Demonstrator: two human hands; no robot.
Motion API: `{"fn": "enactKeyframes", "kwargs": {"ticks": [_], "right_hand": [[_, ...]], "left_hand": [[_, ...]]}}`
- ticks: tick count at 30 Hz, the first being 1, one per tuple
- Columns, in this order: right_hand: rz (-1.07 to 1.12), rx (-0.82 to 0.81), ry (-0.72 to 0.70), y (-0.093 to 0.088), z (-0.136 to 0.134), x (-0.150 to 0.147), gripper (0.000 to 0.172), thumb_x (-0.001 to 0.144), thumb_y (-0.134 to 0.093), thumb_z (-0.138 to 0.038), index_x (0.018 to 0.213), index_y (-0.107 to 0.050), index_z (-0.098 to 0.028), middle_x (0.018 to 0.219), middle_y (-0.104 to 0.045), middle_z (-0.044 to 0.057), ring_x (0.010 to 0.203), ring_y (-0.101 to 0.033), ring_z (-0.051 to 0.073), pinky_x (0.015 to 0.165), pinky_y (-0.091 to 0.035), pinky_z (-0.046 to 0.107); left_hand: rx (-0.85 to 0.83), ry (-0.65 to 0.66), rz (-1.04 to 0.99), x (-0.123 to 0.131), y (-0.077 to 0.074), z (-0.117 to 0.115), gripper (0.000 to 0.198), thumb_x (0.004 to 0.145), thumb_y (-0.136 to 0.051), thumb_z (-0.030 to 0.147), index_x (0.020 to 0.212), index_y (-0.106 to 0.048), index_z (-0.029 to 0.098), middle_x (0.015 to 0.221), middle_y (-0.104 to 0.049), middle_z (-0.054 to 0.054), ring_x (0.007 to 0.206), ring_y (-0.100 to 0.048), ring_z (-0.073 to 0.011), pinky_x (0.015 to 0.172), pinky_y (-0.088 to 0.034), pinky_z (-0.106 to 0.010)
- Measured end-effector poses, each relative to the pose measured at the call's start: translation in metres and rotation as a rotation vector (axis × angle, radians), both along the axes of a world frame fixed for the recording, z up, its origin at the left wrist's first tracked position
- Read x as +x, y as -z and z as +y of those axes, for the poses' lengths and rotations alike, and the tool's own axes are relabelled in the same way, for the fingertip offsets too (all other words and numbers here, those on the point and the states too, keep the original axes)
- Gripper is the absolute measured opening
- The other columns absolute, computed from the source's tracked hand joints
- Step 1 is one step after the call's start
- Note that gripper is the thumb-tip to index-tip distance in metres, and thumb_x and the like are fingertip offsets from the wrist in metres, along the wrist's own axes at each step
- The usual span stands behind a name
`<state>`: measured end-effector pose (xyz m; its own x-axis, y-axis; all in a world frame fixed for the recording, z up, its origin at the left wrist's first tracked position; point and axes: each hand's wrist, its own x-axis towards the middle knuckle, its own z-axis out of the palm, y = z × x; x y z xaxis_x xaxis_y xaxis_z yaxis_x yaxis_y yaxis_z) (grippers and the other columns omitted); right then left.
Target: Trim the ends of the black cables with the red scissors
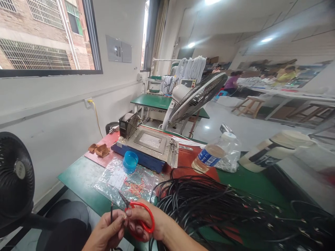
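Observation:
My left hand (111, 228) is closed on a thin black cable (111, 213), whose end points up above the fingers. Red-handled scissors (150, 218) are in my right hand (142, 219), their dark blades pointing up and to the left, over the front of a clear plastic bag (104, 181). The fingertips of both hands meet or nearly meet. Small red and yellow pieces (136, 187) lie scattered on the bag, beside a blue round container (130, 162). A large bundle of black cables (204, 198) spreads to the right of my hands.
Behind the bag sits a blue-sided heating machine (146, 146) with a small fan. A liquid-filled bottle (209, 155) and a white jug (272, 150) stand right. A black fan (15, 174) is at left, a larger fan (196, 99) beyond the table. People sit far back.

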<state>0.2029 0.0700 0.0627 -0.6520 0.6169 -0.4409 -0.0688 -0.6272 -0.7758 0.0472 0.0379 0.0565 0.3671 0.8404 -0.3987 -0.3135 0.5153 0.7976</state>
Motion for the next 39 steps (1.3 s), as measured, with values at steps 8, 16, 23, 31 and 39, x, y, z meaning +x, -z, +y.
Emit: {"fn": "enactKeyframes", "kwargs": {"ticks": [8, 16, 23, 31, 39], "right_hand": [[0.029, 0.015, -0.045, -0.002, -0.001, -0.001, 0.034, 0.062, -0.062, -0.042, 0.055, -0.057, -0.009, 0.034, -0.047, -0.004, 0.025, -0.038, 0.004, 0.025, -0.030, 0.013], [0.026, 0.058, -0.084, -0.007, -0.002, 0.000, 0.036, 0.061, -0.066, -0.045, 0.054, -0.057, -0.010, 0.034, -0.045, -0.004, 0.025, -0.038, 0.005, 0.024, -0.029, 0.015], [-0.040, 0.305, 0.325, 0.004, -0.001, -0.008, 0.044, 0.065, -0.064, -0.054, 0.057, -0.051, -0.012, 0.038, -0.044, -0.006, 0.029, -0.038, 0.003, 0.029, -0.026, 0.013], [-0.082, 0.370, 0.295, 0.014, -0.004, -0.012, 0.044, 0.054, -0.074, -0.051, 0.063, -0.053, -0.012, 0.040, -0.044, -0.006, 0.031, -0.039, 0.004, 0.030, -0.026, 0.014], [-0.128, 0.493, 0.319, 0.023, -0.003, -0.012, 0.040, 0.058, -0.073, -0.047, 0.061, -0.054, -0.011, 0.043, -0.045, -0.004, 0.033, -0.041, 0.005, 0.031, -0.027, 0.014]], "left_hand": [[0.101, 0.073, 0.076, -0.006, 0.001, 0.000, 0.028, 0.073, -0.058, 0.040, 0.061, -0.059, 0.014, 0.047, -0.043, 0.001, 0.045, -0.020, -0.0071, 0.043, -0.011, -0.025], [0.145, 0.137, 0.140, -0.009, -0.001, -0.001, 0.030, 0.071, -0.059, 0.042, 0.061, -0.061, 0.014, 0.048, -0.045, -0.001, 0.047, -0.026, -0.0093, 0.045, -0.012, -0.027], [-0.013, -0.139, 0.022, -0.005, 0.001, 0.002, 0.023, 0.070, -0.063, 0.038, 0.072, -0.057, 0.016, 0.055, -0.042, 0.004, 0.045, -0.018, -0.0043, 0.043, -0.011, -0.021], [-0.012, -0.212, -0.031, -0.001, 0.005, 0.000, 0.029, 0.067, -0.065, 0.042, 0.067, -0.053, 0.016, 0.050, -0.038, 0.007, 0.039, -0.015, -0.0012, 0.040, -0.006, -0.021], [0.012, -0.224, -0.039, 0.006, 0.012, 0.001, 0.034, 0.062, -0.068, 0.047, 0.069, -0.054, 0.016, 0.043, -0.031, 0.010, 0.037, -0.016, -0.0017, 0.039, -0.006, -0.021]]}}
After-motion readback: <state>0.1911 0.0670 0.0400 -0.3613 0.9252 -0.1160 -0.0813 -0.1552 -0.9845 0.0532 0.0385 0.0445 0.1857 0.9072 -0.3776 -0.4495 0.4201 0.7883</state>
